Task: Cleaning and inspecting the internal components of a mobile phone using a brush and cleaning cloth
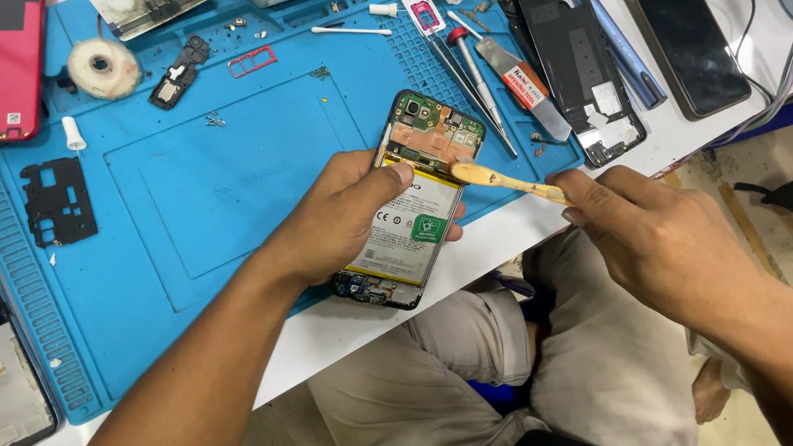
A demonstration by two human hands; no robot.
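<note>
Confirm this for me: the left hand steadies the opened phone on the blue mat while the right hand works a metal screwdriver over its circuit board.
Not quite. In the head view the right hand holds a wooden-handled brush, not a metal screwdriver; its tip rests at the circuit board. The rest stands: the left hand steadies the opened phone on the blue mat.

Both hands — left, right — in closed grip

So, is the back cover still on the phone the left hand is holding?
No: the opened phone in the left hand shows its bare circuit board and battery, while the right hand brushes it.
</note>
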